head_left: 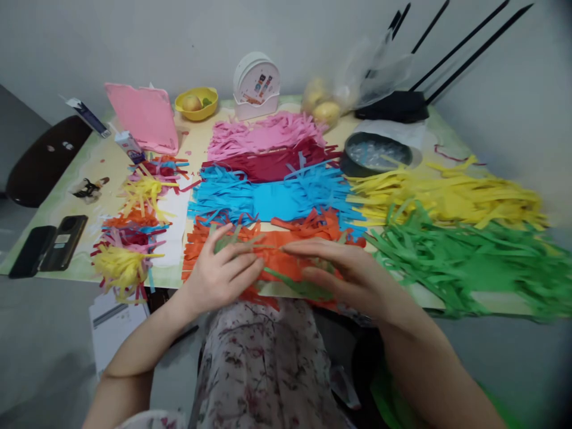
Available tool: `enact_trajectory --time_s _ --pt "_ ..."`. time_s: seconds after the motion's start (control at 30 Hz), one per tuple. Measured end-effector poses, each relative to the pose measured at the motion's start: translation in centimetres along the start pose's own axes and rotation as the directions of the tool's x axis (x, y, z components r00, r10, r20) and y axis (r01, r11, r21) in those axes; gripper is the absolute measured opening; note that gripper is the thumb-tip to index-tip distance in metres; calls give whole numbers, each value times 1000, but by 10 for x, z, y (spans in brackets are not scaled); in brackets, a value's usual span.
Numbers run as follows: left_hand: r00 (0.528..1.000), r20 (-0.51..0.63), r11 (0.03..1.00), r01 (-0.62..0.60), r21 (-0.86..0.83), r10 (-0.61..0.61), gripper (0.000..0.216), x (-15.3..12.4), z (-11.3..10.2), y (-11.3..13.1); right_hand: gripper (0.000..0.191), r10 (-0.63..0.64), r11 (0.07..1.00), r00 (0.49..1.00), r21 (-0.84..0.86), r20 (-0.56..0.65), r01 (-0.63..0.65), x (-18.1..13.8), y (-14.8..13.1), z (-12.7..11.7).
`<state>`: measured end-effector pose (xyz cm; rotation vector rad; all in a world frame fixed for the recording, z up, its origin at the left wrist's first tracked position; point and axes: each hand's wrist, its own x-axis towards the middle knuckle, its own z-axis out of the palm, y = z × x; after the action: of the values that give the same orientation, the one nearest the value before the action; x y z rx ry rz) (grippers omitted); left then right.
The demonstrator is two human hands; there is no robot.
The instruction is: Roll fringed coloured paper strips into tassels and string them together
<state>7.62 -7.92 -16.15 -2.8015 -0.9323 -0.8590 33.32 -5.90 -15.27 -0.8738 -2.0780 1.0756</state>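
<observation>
Over the orange fringed tissue paper (279,240) at the table's near edge, both my hands work around a thin green strip of fringed tissue paper (308,289). My left hand (226,268) has its fingers bent around the left part of this green paper. Opposite it, my right hand (351,271) stretches its fingers flat over the right part, thumb apart below. Some blur softens the fingertips. Behind the orange lie blue (274,199), dark red (272,167) and pink fringed paper (268,136). Yellow (447,196) and green fringed stacks (482,265) lie to the right.
Multicoloured tassels (123,265) lie at left on white paper (172,229), near a dark phone (65,241). Farther back stand a pink tablet case (143,118), a yellow bowl (196,107), a white round holder (257,86), a black bowl (375,156) and a router (395,107).
</observation>
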Motion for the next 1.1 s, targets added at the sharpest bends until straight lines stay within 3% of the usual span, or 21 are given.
enact_trajectory --time_s 0.1,0.2,0.3,0.4,0.5,0.57,0.7,0.77,0.83,0.93,1.0,1.1 --pt "980 -104 978 -152 141 167 21 -4 3 2 19 127 960 980 231 151 -160 10 4 12" --pt "969 -196 978 -114 177 149 19 -7 7 2 20 202 832 939 457 280 -315 15 6 30" --pt "957 -270 980 -53 190 104 19 -8 11 2 22 265 722 930 587 254 -366 14 4 43" --pt "943 -328 996 78 49 -57 20 -5 19 5 20 282 731 950 611 138 -305 12 0 49" --pt "868 -391 946 228 -232 -305 18 1 30 12 12 226 816 974 547 -7 -186 10 -4 51" --pt "798 -383 854 292 -431 -466 18 6 36 17 10 143 876 987 473 -70 -94 10 -5 50" --pt "677 -142 512 385 -768 -722 17 18 38 23 15 4 924 986 378 -165 60 17 -1 42" --pt "653 -4 355 406 -842 -758 17 24 37 25 14 -15 934 975 346 -222 94 22 1 38" --pt "647 58 272 397 -876 -760 18 29 37 25 10 -29 951 962 288 -270 109 26 3 36" --pt "624 44 253 379 -890 -780 18 35 45 23 8 -73 982 939 141 -335 127 30 2 35" --pt "588 -1 276 378 -884 -809 16 38 52 20 11 -146 987 937 17 -317 160 34 5 28" --pt "505 -149 360 350 -865 -850 12 41 57 14 13 -227 957 950 -230 -213 177 53 25 -12"
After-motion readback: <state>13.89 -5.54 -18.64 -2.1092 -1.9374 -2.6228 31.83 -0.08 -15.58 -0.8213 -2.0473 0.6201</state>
